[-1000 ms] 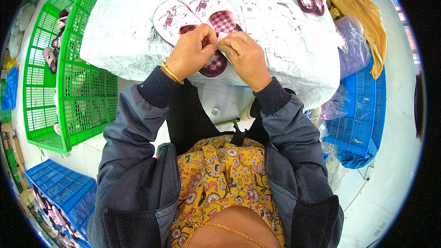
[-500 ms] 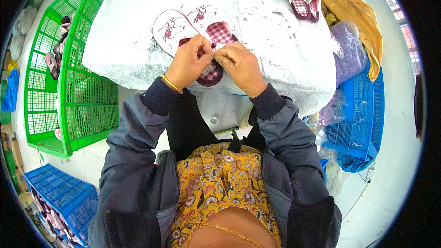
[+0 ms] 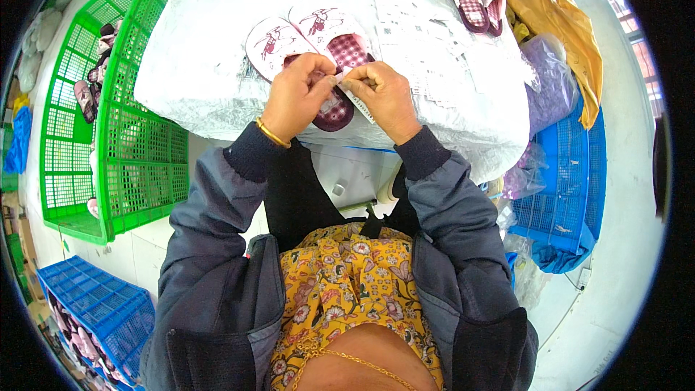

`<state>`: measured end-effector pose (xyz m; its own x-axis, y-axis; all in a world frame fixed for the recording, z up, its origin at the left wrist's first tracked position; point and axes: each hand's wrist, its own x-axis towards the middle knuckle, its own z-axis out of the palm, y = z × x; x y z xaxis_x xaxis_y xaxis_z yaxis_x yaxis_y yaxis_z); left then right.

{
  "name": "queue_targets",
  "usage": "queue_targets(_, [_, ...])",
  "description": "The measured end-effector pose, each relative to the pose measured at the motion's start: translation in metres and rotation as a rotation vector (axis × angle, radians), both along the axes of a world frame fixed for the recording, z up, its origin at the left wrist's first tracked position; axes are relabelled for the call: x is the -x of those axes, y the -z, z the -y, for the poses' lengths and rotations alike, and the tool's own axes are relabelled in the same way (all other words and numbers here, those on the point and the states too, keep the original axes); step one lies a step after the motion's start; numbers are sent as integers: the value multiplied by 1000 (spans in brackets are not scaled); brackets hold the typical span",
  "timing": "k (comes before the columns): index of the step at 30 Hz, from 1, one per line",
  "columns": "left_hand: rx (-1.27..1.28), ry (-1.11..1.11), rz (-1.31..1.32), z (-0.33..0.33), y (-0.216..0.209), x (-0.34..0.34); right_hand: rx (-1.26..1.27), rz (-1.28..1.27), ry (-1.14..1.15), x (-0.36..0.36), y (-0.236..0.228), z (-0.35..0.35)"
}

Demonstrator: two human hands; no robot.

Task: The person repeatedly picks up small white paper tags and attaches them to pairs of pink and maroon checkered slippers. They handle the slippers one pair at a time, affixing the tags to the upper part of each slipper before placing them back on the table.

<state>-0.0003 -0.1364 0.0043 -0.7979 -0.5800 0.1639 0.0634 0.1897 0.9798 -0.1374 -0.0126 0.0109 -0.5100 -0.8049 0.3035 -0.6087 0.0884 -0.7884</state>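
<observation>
A pair of slippers with pale pink uppers, drawn figures and checked maroon insoles lies on the white-covered table, with a left slipper [image 3: 274, 45] and a right slipper [image 3: 347, 49]. Over their heel ends, my left hand [image 3: 300, 94] is pinched with thumb against forefinger; its fingertips hide what they hold. My right hand [image 3: 384, 98] is likewise closed, its fingertips meeting the left ones. From under its fingers hangs a narrow white printed tag [image 3: 359, 106], beside the maroon heel of the left slipper. My hands cover part of both insoles.
Printed paper labels [image 3: 416, 51] are spread on the table [image 3: 195, 65]. More slippers [image 3: 472, 7] lie at its far right. A green crate [image 3: 141, 152] and a blue crate [image 3: 101, 297] stand left; yellow cloth [image 3: 561, 22] and another blue crate [image 3: 561, 181] are right.
The white tag now shows below my right fingers, where it was hardly visible. Both hands stay pinched together; the slippers appear shifted slightly to the right.
</observation>
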Motion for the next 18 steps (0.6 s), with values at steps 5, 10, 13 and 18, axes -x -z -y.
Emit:
queue_targets(5, [389, -408, -244, 16, 19, -25, 65, 60, 11, 14, 16, 2])
queue_targets(10, [275, -629, -251, 49, 36, -38, -84, 91, -44, 19, -4, 4])
queue_targets(13, [247, -695, -217, 71, 49, -37, -46, -38, -35, 16, -28, 19])
queue_targets(18, [97, -727, -195, 94, 58, -25, -112, -385, -150, 12, -24, 61])
